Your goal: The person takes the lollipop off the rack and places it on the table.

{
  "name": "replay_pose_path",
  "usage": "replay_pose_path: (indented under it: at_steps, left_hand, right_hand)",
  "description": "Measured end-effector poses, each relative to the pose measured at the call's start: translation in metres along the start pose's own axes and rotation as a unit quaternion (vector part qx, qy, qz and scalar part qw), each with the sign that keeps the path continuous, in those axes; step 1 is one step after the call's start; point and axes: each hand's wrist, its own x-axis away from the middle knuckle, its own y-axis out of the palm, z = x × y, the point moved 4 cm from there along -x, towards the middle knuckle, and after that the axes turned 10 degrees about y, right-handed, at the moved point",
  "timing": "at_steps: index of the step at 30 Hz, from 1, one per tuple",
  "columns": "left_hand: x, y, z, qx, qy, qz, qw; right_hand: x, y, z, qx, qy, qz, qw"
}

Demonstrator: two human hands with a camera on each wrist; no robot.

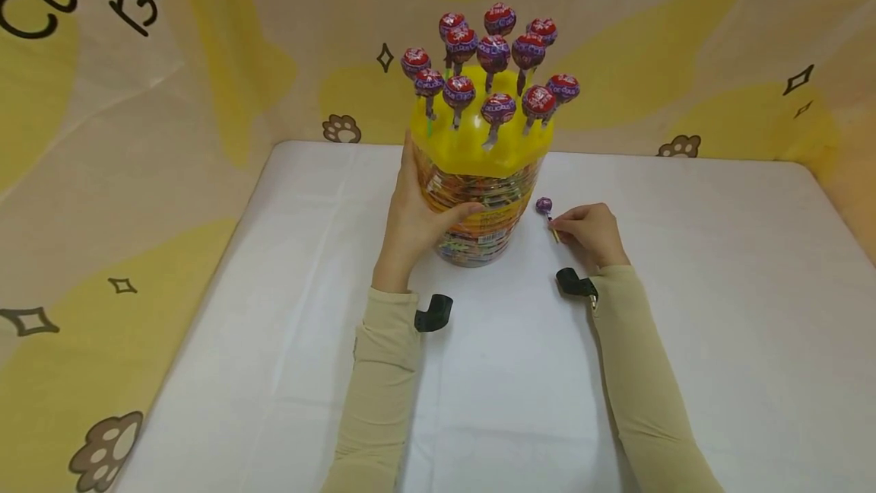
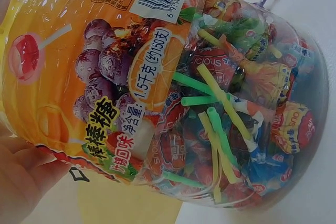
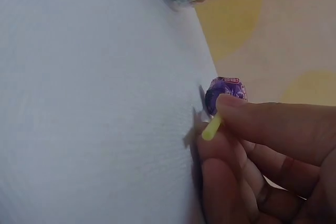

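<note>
White table, backed by cream-and-yellow cloth backdrop w/ paw prints, small stars and black lettering.

Centre of table, toward far edge: big clear plastic jar, upright, packed w/ wrapped lollipops. Yellow lid on top. Stuck upright in lid: cluster of lollipops in red-and-purple wrappers, sticks down, heads up.

Left hand against left side of jar, palm flat to wall, fingers up along it, thumb curved across near front. Holding jar, grip wide. Left wrist view: jar wall close up, orange label w/ fruit pictures, barcode and Chinese text; inside, wrapped sweets w/ green and yellow sticks; palm pressed to wall at lower left.

Right hand resting on table just right of jar, apart from it. Pinching yellow stick of single lollipop, purple wrapper, head pointing to far left, toward jar base, near but not touching it. Grip narrow: thumb and fingertips closed on stick. Right wrist view: same lollipop at table's edge line, stick end showing between fingertips; cannot tell if head touches table.

Both arms in beige sleeves; black clip-like mount at each wrist.
</note>
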Motion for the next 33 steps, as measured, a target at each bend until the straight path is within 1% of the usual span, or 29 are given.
replay_pose_path:
  at_steps: [4,8,10,15,18,22,25,30,33]
  left_hand:
    - [0.000,0.000,0.000,0.003,0.001,0.001,1.0000]
    - [0.000,0.000,0.000,0.005,-0.002,0.002,1.0000]
    - [0.000,0.000,0.000,0.005,-0.003,0.002,1.0000]
    - [0.000,0.000,0.000,0.006,-0.002,0.001,1.0000]
    - [0.000,0.000,0.001,0.004,0.000,0.000,1.0000]
    - [0.000,0.000,0.001,0.002,-0.001,0.000,1.0000]
    - [0.000,0.000,0.001,0.002,-0.005,0.000,1.0000]
    - [0.001,0.000,0.001,0.001,-0.008,0.000,1.0000]
    - [0.001,0.000,0.001,0.000,-0.012,0.000,0.9999]
  right_hand:
    - [0.000,0.000,-0.002,0.027,-0.007,0.003,1.000]
    - [0.001,0.000,-0.003,0.041,-0.015,0.005,0.999]
    - [0.002,-0.001,-0.004,0.042,-0.018,0.005,0.999]
    - [0.005,-0.004,-0.006,0.023,-0.026,0.011,0.999]
    - [0.007,-0.007,-0.009,-0.003,-0.035,0.025,0.999]
    - [0.009,-0.010,-0.015,-0.075,-0.054,0.028,0.995]
    - [0.012,-0.012,-0.021,-0.131,-0.074,0.026,0.988]
    - [0.021,-0.016,-0.033,-0.176,-0.102,0.044,0.978]
    - [0.030,-0.020,-0.042,-0.211,-0.119,0.052,0.969]
